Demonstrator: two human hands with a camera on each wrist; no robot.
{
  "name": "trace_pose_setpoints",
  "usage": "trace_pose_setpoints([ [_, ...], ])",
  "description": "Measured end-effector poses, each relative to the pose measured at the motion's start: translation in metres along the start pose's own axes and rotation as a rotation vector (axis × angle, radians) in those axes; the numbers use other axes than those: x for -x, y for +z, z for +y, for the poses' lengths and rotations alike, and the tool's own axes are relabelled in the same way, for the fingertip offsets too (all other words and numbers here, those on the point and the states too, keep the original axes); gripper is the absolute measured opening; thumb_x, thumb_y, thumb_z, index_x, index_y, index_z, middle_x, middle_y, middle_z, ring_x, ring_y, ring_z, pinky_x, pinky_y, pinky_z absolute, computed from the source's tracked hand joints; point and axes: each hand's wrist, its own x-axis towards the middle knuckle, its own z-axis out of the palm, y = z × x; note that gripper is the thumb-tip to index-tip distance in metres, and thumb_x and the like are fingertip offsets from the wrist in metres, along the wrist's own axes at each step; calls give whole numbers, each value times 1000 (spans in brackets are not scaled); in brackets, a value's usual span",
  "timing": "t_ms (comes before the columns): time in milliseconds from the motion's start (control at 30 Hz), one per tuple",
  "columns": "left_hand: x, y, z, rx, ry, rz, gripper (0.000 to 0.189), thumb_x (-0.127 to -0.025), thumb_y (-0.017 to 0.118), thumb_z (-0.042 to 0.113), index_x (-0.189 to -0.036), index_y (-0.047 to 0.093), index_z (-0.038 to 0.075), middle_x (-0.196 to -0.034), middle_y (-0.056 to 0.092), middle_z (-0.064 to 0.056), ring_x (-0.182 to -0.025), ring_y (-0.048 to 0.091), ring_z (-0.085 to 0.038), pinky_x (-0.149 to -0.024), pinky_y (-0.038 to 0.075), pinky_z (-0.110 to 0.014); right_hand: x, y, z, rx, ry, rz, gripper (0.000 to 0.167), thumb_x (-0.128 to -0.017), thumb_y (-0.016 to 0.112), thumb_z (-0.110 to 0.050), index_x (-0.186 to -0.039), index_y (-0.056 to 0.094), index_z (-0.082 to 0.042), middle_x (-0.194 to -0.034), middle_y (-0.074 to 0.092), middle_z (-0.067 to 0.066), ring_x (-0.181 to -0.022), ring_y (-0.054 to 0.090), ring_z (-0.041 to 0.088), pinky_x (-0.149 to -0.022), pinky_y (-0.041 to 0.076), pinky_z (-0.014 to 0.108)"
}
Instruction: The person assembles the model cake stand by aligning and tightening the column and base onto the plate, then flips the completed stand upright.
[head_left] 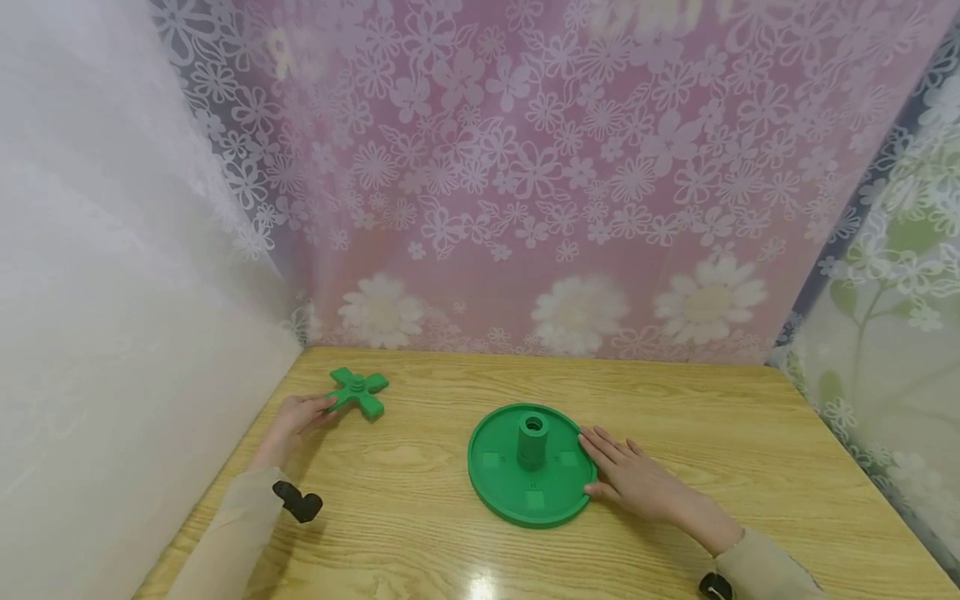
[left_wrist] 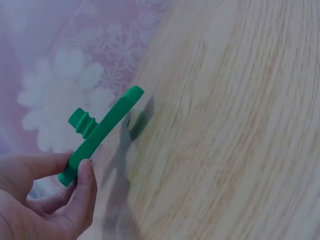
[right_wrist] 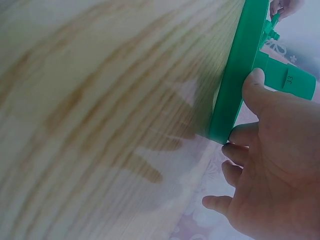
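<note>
My left hand (head_left: 302, 414) pinches one arm of a green four-armed cross piece (head_left: 357, 384) at the table's far left. In the left wrist view, a short ridged stud (left_wrist: 83, 123) sticks out of the piece, and its shadow falls apart from it on the wood. A round green tray-like base (head_left: 498, 487) with a raised rim lies at the middle. From its centre a hollow green post (head_left: 532, 446) stands upright, marked 33 in the right wrist view. With fingers mostly straight, my right hand (head_left: 641, 479) rests against the base's right rim, thumb and fingertips touching it.
The wooden table (head_left: 427, 542) ends at a pink flowered curtain (head_left: 480, 208) behind. A white sheet (head_left: 135, 292) hangs along the left side and a flowered sheet (head_left: 892, 333) along the right. Black straps or devices (head_left: 298, 502) sit on both sleeves.
</note>
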Motion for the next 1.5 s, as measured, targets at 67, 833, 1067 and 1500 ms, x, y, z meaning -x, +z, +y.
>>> trace_pose_setpoints([
  [67, 1, 1, 2, 12, 8, 2, 58, -104, 59, 10, -147, 33, -19, -120, 59, -14, -92, 69, -8, -103, 53, -30, 0, 0, 0, 0, -2, 3, 76, -103, 55, -45, -157, 30, 3, -164, 25, 21, -150, 24, 43, -113, 27, 73],
  [833, 24, 46, 45, -71, 136, -63, 57, -105, 58, 17, -150, 37, -12, -153, 38, -27, -115, 64, -16, -113, 45, -37, 2, -2, -2, 17, -22, 20, 75, -104, 54, -44, -156, 31, 5, -163, 26, 23, -149, 25, 43, -112, 29, 73],
  [1067, 28, 59, 51, -102, 170, -67, 57, -104, 60, 17, -149, 40, -10, -150, 42, -28, -106, 66, -14, -110, 49, -36, 1, 0, 1, 18, -22, 12, 76, -104, 53, -46, -156, 31, 4, -164, 26, 22, -150, 25, 43, -112, 29, 72],
  [1500, 39, 87, 64, -115, 226, -71, 53, -101, 64, 16, -145, 48, -7, -134, 56, -21, -96, 67, -9, -98, 56, -29, 2, -1, 0, 17, -23, 22, 75, -104, 54, -44, -156, 31, 5, -163, 26, 23, -149, 25, 44, -112, 28, 73],
])
